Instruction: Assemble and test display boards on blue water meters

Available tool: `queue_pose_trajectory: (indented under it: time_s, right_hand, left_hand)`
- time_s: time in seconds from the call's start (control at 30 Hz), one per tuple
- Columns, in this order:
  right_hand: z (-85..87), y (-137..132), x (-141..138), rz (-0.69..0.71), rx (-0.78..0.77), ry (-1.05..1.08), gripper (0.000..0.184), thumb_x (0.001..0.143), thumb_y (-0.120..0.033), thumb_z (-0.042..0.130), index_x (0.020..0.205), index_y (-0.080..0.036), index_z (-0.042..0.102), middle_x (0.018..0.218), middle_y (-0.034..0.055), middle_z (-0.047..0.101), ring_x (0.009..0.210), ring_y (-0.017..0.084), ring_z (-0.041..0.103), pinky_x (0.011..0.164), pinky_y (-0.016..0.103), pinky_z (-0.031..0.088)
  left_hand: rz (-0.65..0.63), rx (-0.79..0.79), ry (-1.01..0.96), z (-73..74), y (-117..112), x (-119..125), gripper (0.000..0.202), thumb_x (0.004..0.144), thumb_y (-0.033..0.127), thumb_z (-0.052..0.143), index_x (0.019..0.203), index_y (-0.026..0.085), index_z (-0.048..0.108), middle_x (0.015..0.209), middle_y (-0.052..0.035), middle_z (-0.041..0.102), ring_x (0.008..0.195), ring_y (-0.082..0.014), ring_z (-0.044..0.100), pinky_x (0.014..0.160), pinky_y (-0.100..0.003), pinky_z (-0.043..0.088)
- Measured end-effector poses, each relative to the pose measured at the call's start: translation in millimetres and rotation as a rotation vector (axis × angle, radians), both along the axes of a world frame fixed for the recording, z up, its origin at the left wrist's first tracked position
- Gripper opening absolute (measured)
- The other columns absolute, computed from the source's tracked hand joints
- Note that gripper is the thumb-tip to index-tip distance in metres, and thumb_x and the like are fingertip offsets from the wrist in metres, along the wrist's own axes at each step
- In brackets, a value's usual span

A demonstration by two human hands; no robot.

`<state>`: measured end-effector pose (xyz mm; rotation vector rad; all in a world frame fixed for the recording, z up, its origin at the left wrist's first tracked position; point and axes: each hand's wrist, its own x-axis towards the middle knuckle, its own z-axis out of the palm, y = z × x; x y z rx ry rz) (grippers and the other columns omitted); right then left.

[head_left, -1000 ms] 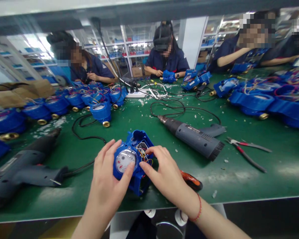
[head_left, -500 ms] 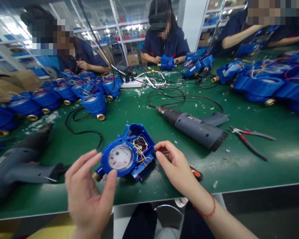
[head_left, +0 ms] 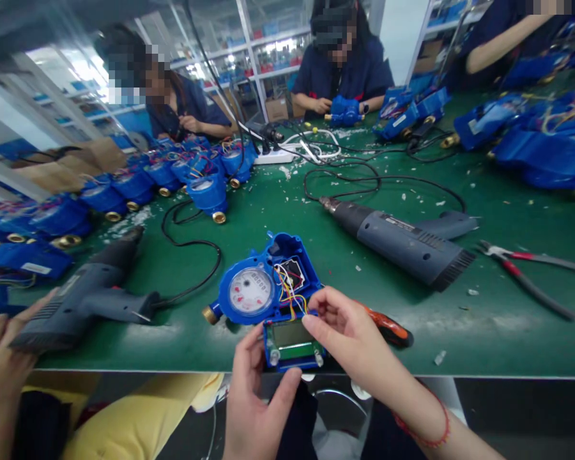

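The work area is a long green desk (head_left: 287, 207) in a room lined with storage shelves (head_left: 268, 57), with one person (head_left: 345, 70) seated across it and another person (head_left: 182, 105) further left, each working separately. A row of blue water meters (head_left: 163, 179) runs along the left of the desk, and a heap of further blue meters (head_left: 541, 144) lies to the right. A heat gun (head_left: 402, 249) and pliers (head_left: 522, 271) lie right of the work piece, with a second heat gun (head_left: 86, 306) to its left. A screwdriver (head_left: 388, 327) with an orange handle lies just beside the right hand. The work piece is an open blue meter (head_left: 268, 281), lying flat near the front edge of the desk, its brass fitting (head_left: 211, 314) pointing left. Coloured wires (head_left: 287, 294) run from it to a small display board (head_left: 287, 342) at the desk's front edge. The right hand (head_left: 347, 332), partly closed, holds the board's upper edge between its fingers; the left hand (head_left: 261, 402) grips its lower left side. The step in hand appears to be fitting this board, and the next move calls for seating it without straining the wires.
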<state>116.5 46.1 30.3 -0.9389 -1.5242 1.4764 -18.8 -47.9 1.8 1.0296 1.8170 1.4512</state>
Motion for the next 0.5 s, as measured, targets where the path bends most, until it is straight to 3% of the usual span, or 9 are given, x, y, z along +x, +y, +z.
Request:
queue_pose_trajectory:
  time_s: [0.17, 0.3, 0.5]
  right_hand:
    - [-4.2, -16.5, -3.7, 0.089, -0.436, 0.306, 0.045, 0.080, -0.056, 0.071, 0.082, -0.019, 0.046, 0.063, -0.0070, 0.046, 0.048, 0.006, 0.044, 0.040, 0.015, 0.039]
    - [-4.1, -30.3, -9.9, 0.124, -0.580, 0.436, 0.051, 0.078, -0.058, 0.074, 0.082, -0.019, 0.043, 0.057, -0.0084, 0.049, 0.042, 0.004, 0.045, 0.038, 0.011, 0.039]
    - [-10.4, -40.3, -13.2, 0.137, -0.595, 0.361, 0.051, 0.080, -0.061, 0.070, 0.080, -0.019, 0.041, 0.050, -0.0068, 0.051, 0.039, 0.004, 0.044, 0.039, 0.012, 0.034]
  left_hand:
    - [-0.057, 0.042, -0.336, 26.4, -1.7, 4.2, 0.070, 0.066, 0.049, 0.084, 0.121, 0.022, 0.051, 0.103, -0.0076, 0.075, 0.093, -0.0244, 0.072, 0.081, -0.030, 0.057]
    - [-0.063, 0.079, -0.434, 32.9, -2.4, -1.5, 0.076, 0.058, 0.053, 0.088, 0.119, 0.024, 0.054, 0.101, -0.0064, 0.076, 0.083, -0.0248, 0.073, 0.068, -0.029, 0.059]
    - [-0.108, 0.040, -0.587, 21.1, -6.6, -14.3, 0.074, 0.059, 0.046, 0.089, 0.124, 0.023, 0.062, 0.116, -0.0086, 0.072, 0.108, -0.0311, 0.068, 0.087, -0.034, 0.057]
